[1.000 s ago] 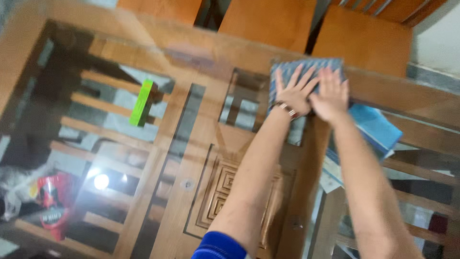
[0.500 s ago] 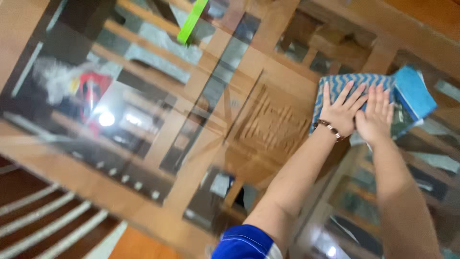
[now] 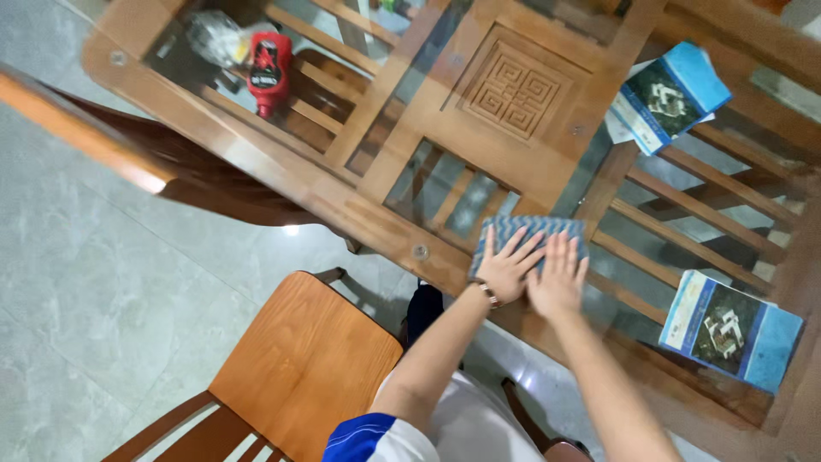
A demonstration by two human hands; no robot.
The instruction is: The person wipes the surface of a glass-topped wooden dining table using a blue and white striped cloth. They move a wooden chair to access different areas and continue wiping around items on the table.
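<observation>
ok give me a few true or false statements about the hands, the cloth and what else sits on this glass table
1. Both hands press flat on the blue cloth. True: the left hand and right hand lie side by side on it.
2. The cloth lies at the table's far edge. False: it is at the near edge of the glass table.
3. A red bottle shows at the far corner. True.
4. The wooden chair holds a book. False: its seat is bare; the two blue books lie at the table.
</observation>
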